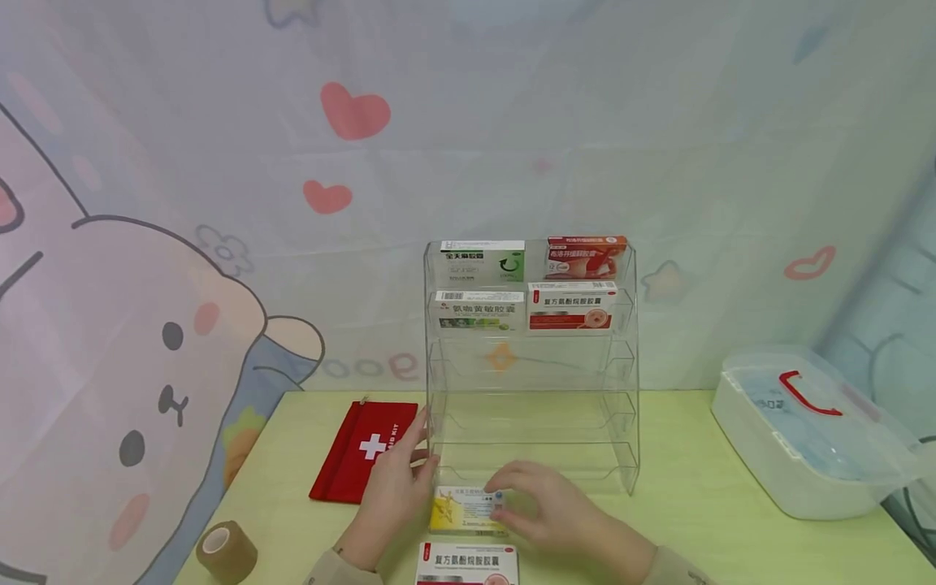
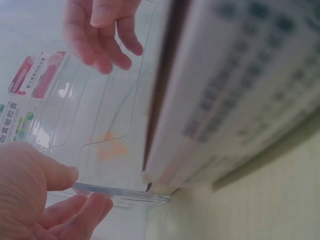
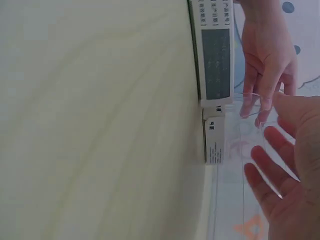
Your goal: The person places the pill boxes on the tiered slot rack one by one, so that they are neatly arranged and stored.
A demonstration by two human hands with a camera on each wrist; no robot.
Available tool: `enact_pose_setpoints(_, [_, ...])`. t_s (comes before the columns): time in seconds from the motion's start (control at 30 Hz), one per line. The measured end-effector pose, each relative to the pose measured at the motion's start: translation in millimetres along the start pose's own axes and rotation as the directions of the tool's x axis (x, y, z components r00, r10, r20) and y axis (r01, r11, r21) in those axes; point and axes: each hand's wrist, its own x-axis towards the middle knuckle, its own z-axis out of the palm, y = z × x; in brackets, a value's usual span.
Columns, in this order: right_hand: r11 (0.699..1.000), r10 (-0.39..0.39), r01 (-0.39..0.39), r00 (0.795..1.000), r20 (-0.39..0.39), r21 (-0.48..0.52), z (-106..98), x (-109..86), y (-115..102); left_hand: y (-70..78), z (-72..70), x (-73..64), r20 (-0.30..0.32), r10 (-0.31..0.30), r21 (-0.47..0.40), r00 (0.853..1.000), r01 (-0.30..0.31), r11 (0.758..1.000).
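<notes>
In the head view, a clear acrylic tiered rack [image 1: 532,418] stands upright on the table. My left hand [image 1: 395,487] is at its lower left side; the left wrist view shows the thumb [image 2: 62,177] and fingers [image 2: 85,215] on either side of the rack's edge. My right hand [image 1: 544,504] is over the right end of a yellow-and-white medicine box [image 1: 468,510], fingers spread and loosely bent, holding nothing. A red-and-white medicine box [image 1: 466,561] lies nearer me, partly cut off by the frame. The right wrist view shows a box end [image 3: 216,65] close to the rack.
Upper tiers hold a green-and-white box [image 1: 483,264], a red box [image 1: 587,260], a white box [image 1: 478,313] and a red-and-white box [image 1: 572,309]. On the left are a red first aid pouch [image 1: 351,455] and brown tape roll [image 1: 228,552]; a lidded plastic bin [image 1: 812,463] stands right.
</notes>
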Motion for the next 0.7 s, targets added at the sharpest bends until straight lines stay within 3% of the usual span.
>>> enact_pose_setpoints(0.37, [0.987,0.149,-0.150,0.989,-0.021,-0.064,21,-9.1,0,1.8,1.2,-0.4,-0.002,-0.012,-0.008,1.000,0.011,1.000])
enact_pose_setpoints(0.53, [0.990,0.094,-0.100,0.993,-0.073,-0.094,32,-14.0,2,-0.8,0.8,-0.5,-0.012,-0.023,-0.031,1.000,0.022,0.999])
enact_pose_setpoints(0.7, [0.986,0.108,-0.118,0.990,-0.087,-0.120,34,-17.1,0,-2.6,1.7,1.0,-0.010,-0.030,-0.038,0.999,0.030,0.999])
